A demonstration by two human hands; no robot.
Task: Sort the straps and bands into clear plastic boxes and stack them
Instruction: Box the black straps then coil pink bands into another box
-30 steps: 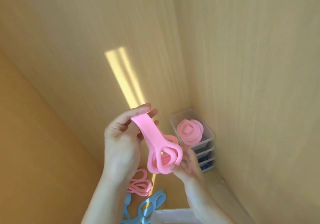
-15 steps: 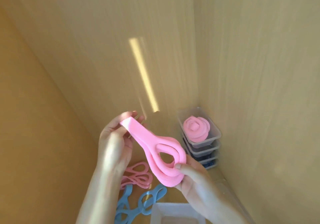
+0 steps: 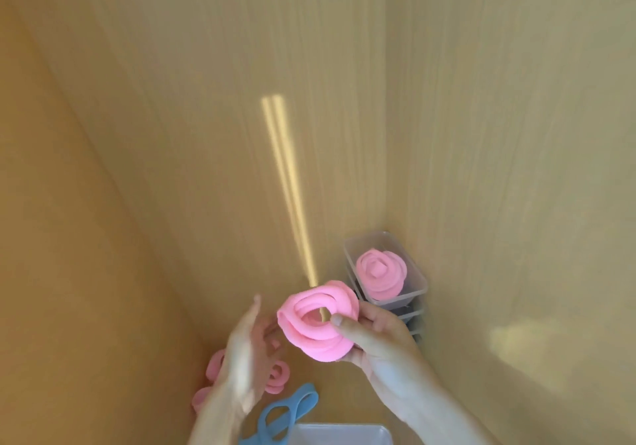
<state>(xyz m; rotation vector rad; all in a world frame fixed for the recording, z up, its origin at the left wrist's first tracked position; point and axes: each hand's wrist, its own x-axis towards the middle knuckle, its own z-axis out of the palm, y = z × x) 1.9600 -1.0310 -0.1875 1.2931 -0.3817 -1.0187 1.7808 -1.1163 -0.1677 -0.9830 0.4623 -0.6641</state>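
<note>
Head view: a wood-grain corner seen from above, both hands low in the middle.
Top box: a clear plastic box [image 3: 418,274] tops a stack in the corner and holds one coiled pink band [image 3: 380,274].
Boxes beneath: more clear boxes [image 3: 414,320] lie under it, partly hidden by the right hand; their contents look dark and cannot be made out.
Near box: a pale translucent box [image 3: 344,432] sits at the bottom edge, only its far rim in view, contents cut off.
Right hand: the right hand [image 3: 382,338] grips a rolled pink band [image 3: 318,320], thumb on the front of the coil and fingers behind; the roll is held in the air just left of the stack.
Left hand: the left hand [image 3: 246,351] is blurred, fingers spread and open, just left of the roll; whether it touches the roll cannot be told.
Surface: loose pink bands [image 3: 277,377] and a blue strap [image 3: 285,413] with looped holes lie on the tan wooden surface [image 3: 344,400].
Room: light wood panels [image 3: 206,135] rise on all sides, with a narrow streak of sunlight [image 3: 285,183] on the back one.
</note>
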